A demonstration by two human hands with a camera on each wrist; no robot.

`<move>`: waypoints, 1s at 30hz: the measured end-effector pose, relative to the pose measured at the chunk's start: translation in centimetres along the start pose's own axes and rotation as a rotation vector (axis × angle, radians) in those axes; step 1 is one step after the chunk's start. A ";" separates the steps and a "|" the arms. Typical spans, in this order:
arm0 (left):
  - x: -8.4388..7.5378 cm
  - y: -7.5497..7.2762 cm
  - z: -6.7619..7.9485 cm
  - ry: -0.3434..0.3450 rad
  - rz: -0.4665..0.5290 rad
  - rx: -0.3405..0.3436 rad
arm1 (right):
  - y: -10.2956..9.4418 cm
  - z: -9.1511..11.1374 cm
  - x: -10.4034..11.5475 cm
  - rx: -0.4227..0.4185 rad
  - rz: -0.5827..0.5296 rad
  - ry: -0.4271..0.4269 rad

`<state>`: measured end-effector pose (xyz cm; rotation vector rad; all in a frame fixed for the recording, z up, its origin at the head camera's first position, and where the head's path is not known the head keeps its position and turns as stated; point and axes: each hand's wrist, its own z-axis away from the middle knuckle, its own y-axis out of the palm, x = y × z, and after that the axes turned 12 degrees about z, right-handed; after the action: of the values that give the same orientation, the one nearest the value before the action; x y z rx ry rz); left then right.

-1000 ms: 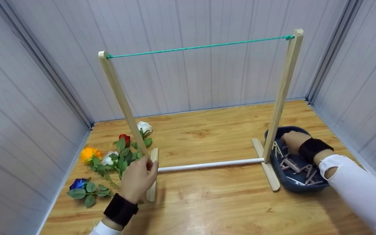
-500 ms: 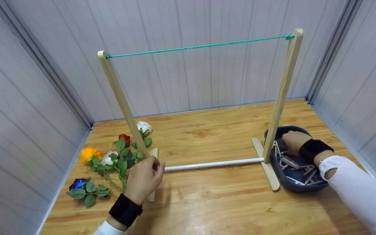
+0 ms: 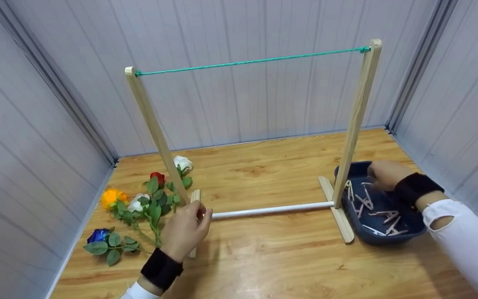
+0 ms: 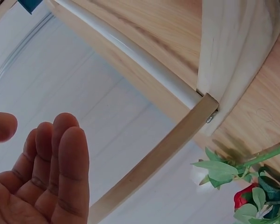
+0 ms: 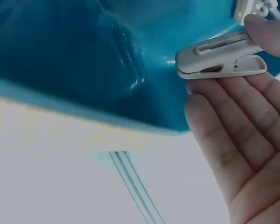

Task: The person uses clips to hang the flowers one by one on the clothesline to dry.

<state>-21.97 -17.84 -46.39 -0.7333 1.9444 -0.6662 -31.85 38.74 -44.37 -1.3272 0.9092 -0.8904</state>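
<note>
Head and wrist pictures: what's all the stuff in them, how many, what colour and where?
Flowers: five; orange, blue, red, two white; left
Table: one, brown, underneath
Stand: one, pale wood, middle
String: one, green, atop stand
Rod: one, white, low on stand
Basin: one, dark blue, right
Clothespins: several, pale, mostly in basin
Walls: three, pale grey, around
Wristbands: two, black, on wrists
Sleeves: two, white, on arms
Left hand: one, bare, near stand's left foot
Right hand: one, bare, at basin, pinching a clothespin

Booth-like workspace — pale panelled walls (image 3: 247,104)
</note>
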 end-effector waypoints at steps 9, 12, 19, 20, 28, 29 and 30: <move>-0.2 0.0 -0.1 0.001 0.031 0.018 | -1.7 0.9 -0.2 -0.105 0.089 0.072; -0.2 0.0 0.0 0.024 0.034 0.009 | -2.0 1.1 -0.4 -0.109 0.055 0.069; -0.1 0.1 0.1 0.028 0.020 0.007 | -1.4 0.9 0.0 -0.042 -0.046 0.091; -0.1 0.0 0.1 0.024 0.020 0.010 | -1.2 0.8 0.1 -0.028 -0.069 0.091; -0.1 0.1 0.2 0.024 0.028 0.021 | 0.2 0.1 1.1 0.068 -0.132 0.086; 0.0 0.1 0.2 0.022 0.029 0.021 | 0.3 0.0 1.2 0.077 -0.127 0.087; 0.0 0.1 0.3 0.022 0.029 0.020 | 0.3 0.0 1.3 0.088 -0.121 0.093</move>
<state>-21.79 -17.80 -46.61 -0.6864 1.9623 -0.6777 -31.36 37.58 -44.75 -1.2839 0.8579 -1.0813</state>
